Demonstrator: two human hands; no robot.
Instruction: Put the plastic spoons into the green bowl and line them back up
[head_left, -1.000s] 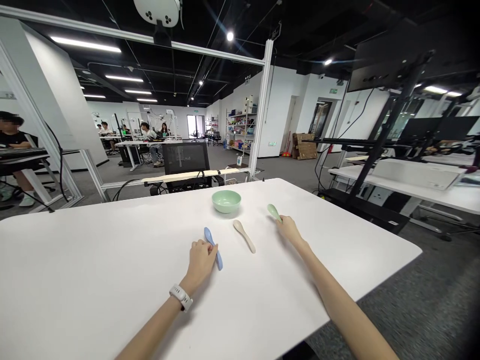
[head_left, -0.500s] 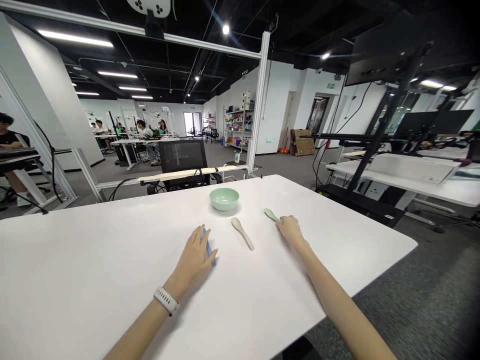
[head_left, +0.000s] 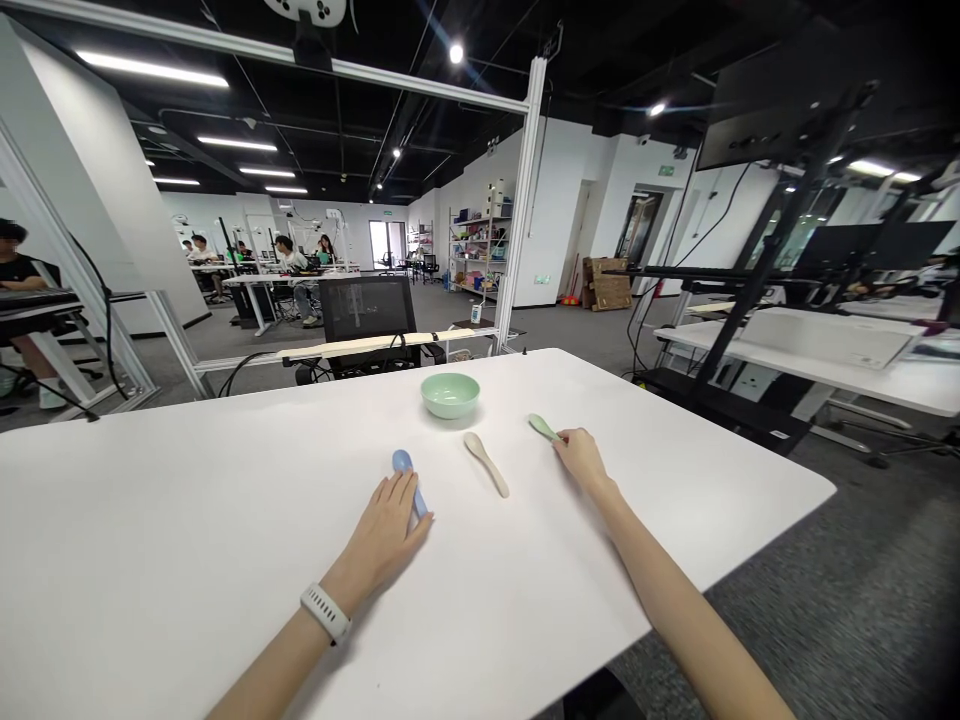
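My left hand (head_left: 390, 525) lies flat on the white table (head_left: 187, 520), fingers stretched out over the handle of a blue spoon (head_left: 404, 464). The spoon's bowl sticks out beyond my fingertips. My right hand (head_left: 581, 460) is curled round the handle of a green spoon (head_left: 540, 426), whose bowl points away to the left, low at the tabletop. A beige spoon (head_left: 486, 464) rests loose between my two hands. Behind it stands a pale green bowl (head_left: 450, 394), with nothing visible in it.
A black office chair (head_left: 366, 315) stands at the table's far edge inside a metal frame (head_left: 517, 210). A dark stand with a monitor (head_left: 757, 250) and another white desk (head_left: 825, 360) are to the right. People sit at desks far off on the left.
My left hand went from curled beside the blue spoon to flat over its handle, and the spoon shifted slightly left. My right hand lowered the green spoon nearer the table.
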